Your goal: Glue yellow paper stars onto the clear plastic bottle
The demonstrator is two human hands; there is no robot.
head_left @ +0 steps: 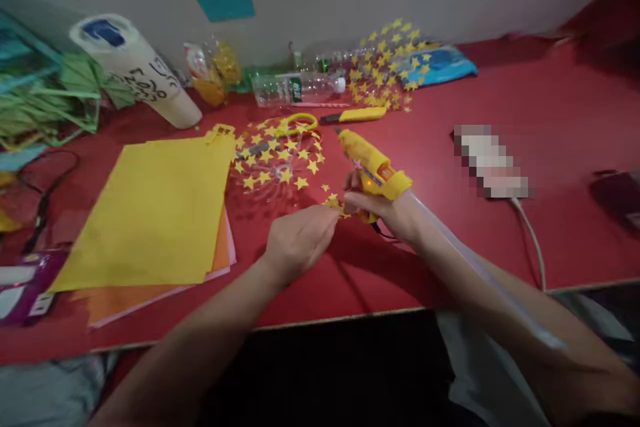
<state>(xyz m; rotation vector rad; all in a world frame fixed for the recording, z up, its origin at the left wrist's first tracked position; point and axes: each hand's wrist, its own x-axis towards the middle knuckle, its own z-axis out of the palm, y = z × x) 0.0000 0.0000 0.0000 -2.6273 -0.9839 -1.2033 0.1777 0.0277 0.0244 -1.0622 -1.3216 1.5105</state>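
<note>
My right hand (pixel 383 207) is wrapped around a yellow hot glue gun (pixel 367 157), whose nozzle points up and to the left. A long clear glue stick (pixel 475 260) runs out of its back end over my forearm. My left hand (pixel 303 237) is closed, its fingertips close to a small pile of yellow paper stars (pixel 332 199); what they pinch, if anything, is hidden. Just beyond it lies a clear plastic piece with splayed strips (pixel 283 170), dotted with yellow stars. Yellow-handled scissors (pixel 303 121) lie partly behind it.
Yellow paper sheets (pixel 160 213) lie at left. Behind are a utility knife (pixel 355 115), a plastic bottle (pixel 315 88), another star-covered piece (pixel 387 63) and a blue packet (pixel 443 65). A tall white cup (pixel 150 80) leans at back left. A blurred-out phone (pixel 490 160) with cable lies right.
</note>
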